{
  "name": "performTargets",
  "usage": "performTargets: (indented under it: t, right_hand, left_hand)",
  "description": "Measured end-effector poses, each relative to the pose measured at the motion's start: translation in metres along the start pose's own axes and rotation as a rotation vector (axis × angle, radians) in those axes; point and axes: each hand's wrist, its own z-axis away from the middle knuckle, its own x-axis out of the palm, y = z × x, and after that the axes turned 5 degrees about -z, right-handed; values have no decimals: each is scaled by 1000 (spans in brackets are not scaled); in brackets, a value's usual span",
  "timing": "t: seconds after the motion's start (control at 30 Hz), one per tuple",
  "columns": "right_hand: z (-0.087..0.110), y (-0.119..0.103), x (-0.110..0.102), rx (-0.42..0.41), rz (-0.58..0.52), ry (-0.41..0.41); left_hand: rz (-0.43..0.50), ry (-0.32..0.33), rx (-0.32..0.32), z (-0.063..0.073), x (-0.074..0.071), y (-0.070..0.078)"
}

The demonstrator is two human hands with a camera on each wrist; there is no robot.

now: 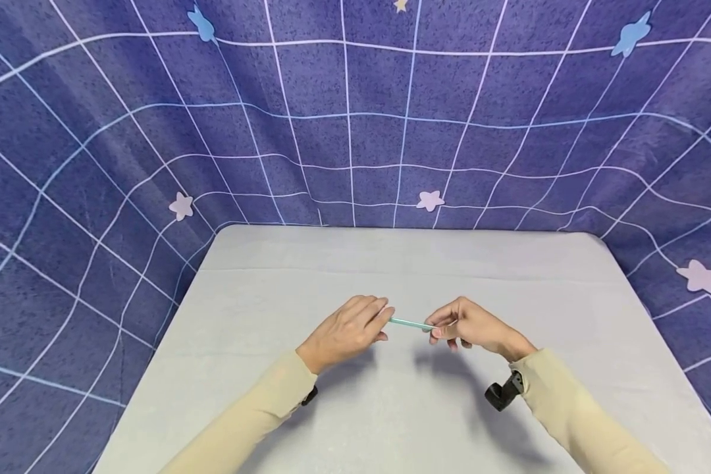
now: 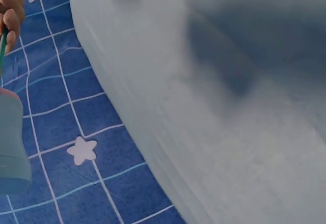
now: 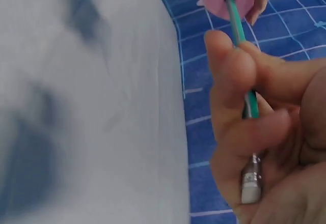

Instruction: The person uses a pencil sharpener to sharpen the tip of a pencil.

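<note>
A green pencil (image 1: 411, 323) spans the gap between both hands above the table. My right hand (image 1: 471, 326) pinches it between thumb and fingers. In the right wrist view its metal band and white eraser (image 3: 250, 192) show at the near end, by the palm. The far end goes into the hole of a pencil sharpener's pink round face (image 3: 216, 1). My left hand (image 1: 346, 329) grips this sharpener and hides it in the head view. Its light blue, waisted body (image 2: 11, 142) appears at the left edge of the left wrist view, with the right hand's fingers above it.
Below the hands lies a table with a pale grey cloth (image 1: 308, 263). Blue curtain with a white grid and stars (image 1: 379, 145) hangs behind it and along both sides. A black wrist camera (image 1: 500, 395) sticks out below the right sleeve.
</note>
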Motion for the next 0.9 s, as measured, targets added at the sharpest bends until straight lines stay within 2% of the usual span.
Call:
performTargets:
  t: [0.1,0.17,0.27,0.37,0.43,0.47,0.53,0.67,0.9]
  right_hand:
    - [-2,3,3,-80,82,31]
    - [-4,5,8,-178,203,104]
    - [-5,7,17,-391,495,280]
    - [-4,8,24,-645,835,504]
    - [-5,9,28,-807,1001,630]
    - [-6,9,28,-874,1050,674]
    - [-7,10,30,-981,1111,752]
    - [-9,11,31,-1108,1166,867]
    - [-11,14,31,-1165,1177,905]
  left_hand:
    - [55,-18,-36,2,-2,-1]
    - [101,-39,-77,2,-3,-4]
    - [173,-90,-140,0,-6,-11]
    - [275,-147,-196,-4,-11,-20]
    - [362,-183,-231,-7,-13,-26]
    - [415,-203,-245,-8,-15,-28]
    - [507,-243,-269,-11,-17,-33]
    - [641,-346,-322,-17,-21,-40]
    - [735,-460,-385,-24,-25,-45]
